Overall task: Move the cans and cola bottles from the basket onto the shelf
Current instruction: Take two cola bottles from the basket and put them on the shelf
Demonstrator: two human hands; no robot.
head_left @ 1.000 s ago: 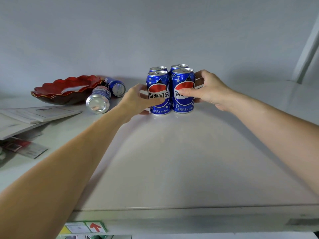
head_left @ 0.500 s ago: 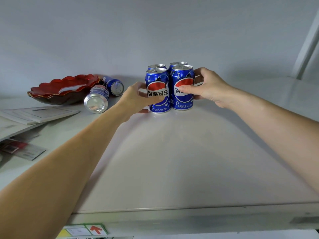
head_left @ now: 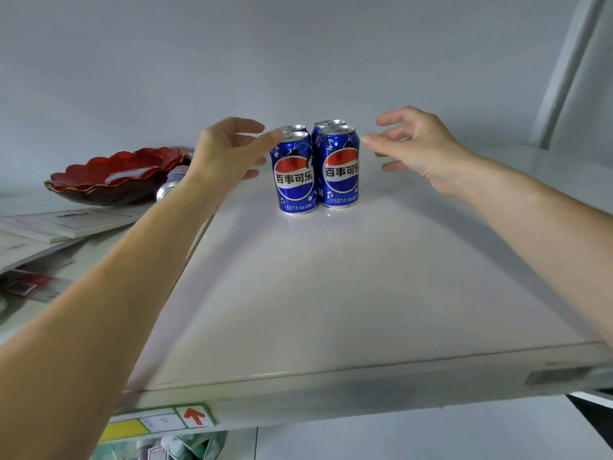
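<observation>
- I see four blue cans (head_left: pixel 315 167) standing upright, bunched together on the shelf (head_left: pixel 331 293).
- Left hand (head_left: pixel 222 151) and right hand (head_left: pixel 418 147) flank them, fingers loose, gripping nothing.

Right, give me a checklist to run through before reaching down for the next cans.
1. Left hand empty, fingers relaxed: ok.
2. Right hand empty and apart from the cans: ok.
3. Four blue cans standing upright in a tight block on the shelf: ok.
4. Left fingertips off the front left can: cannot tell, a fingertip lies right at its rim.
5. Bare shelf in front of the block for more cans: ok.
6. Basket and what remains in it: cannot tell, out of view.
</observation>
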